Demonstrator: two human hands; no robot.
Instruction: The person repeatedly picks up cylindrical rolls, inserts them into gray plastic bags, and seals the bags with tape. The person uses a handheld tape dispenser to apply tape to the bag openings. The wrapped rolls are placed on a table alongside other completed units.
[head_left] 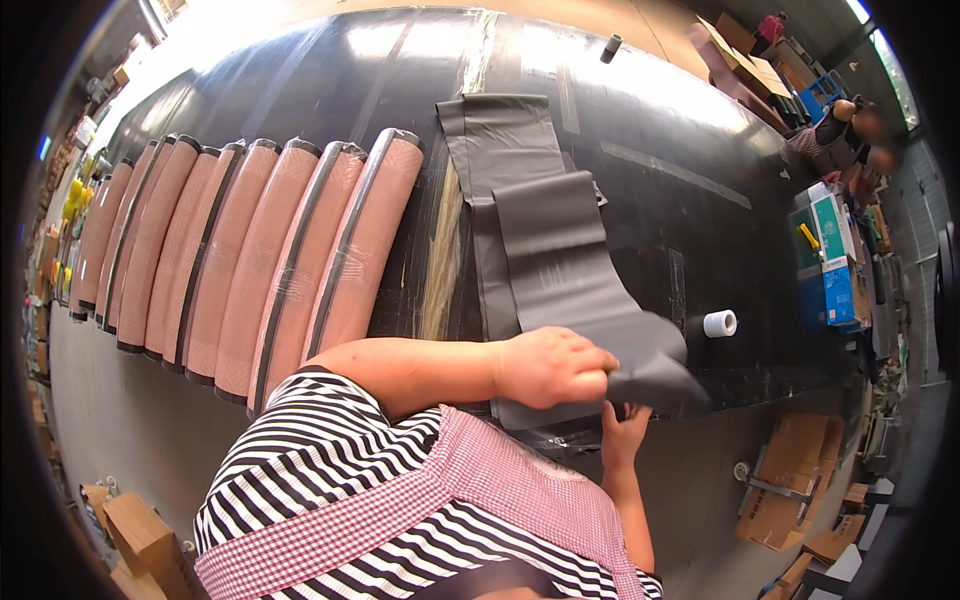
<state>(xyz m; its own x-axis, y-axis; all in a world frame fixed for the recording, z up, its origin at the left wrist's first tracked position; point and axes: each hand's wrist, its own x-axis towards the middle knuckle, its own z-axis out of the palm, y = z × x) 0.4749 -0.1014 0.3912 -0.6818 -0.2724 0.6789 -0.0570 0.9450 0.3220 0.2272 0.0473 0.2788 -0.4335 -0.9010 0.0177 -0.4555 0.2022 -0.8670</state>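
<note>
A long dark-grey plastic bag (556, 262) lies on top of other flat grey plastic bags (505, 135) on the black table. Its near end is raised and curled, and its right corner is blurred by motion. My left hand (555, 368) is closed with the fingers pinched at the raised end. Just below it, at the table's front edge, my right hand (625, 428) has its fingers closed at the same end of the bag. The bag partly hides those fingertips.
Several pink rolls with dark edging (345, 250), wrapped in clear film, lie side by side on the left. A white tape roll (720, 323) stands to the right; a dark roll (611, 47) is at the far edge. Cartons (790, 480) lie on the floor. Another person (835, 135) is at far right.
</note>
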